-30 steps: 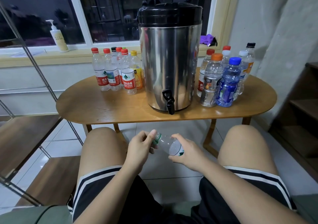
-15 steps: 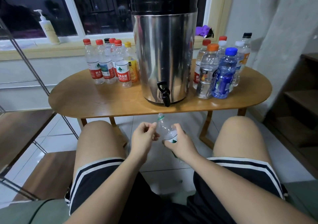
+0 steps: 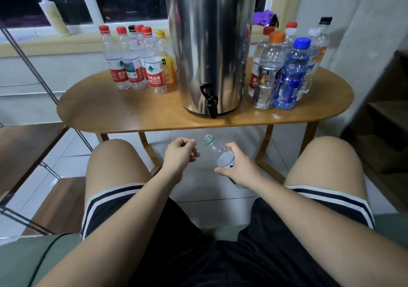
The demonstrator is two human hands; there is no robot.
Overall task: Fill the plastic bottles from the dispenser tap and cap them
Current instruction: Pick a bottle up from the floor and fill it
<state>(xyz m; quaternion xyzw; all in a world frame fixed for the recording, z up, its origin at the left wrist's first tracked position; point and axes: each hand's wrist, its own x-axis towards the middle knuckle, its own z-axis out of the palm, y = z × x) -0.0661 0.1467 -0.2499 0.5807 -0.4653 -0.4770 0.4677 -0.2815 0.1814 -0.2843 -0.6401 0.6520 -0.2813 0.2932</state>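
Fingers (image 3: 231, 148) of the right hand (image 3: 239, 167) are wrapping round the body of a clear plastic bottle (image 3: 215, 152). The left hand (image 3: 180, 154) is curling its fingers (image 3: 190, 142) in on themselves just beside the neck. Whether they are pinching the cap I cannot tell, since no cap is showing.

The counter (image 3: 132, 114) is carrying the steel dispenser (image 3: 209, 44) at its middle, with capped bottles clustering on its left (image 3: 132, 66) and right (image 3: 284, 70). The held bottle is sitting below the counter's front edge, between the knees, with its mouth tilting up and to the left. The tap (image 3: 210, 101) is jutting out over that edge, above the mouth and apart from it.

A second ago the left hand was closing over the top of this neck. Now the mouth is standing open with only a green ring around it, and the left hand is drawing clear. Judging by that, the unscrewing is looking finished and filling is coming next, with the mouth probably needing to be lifted under the spout.
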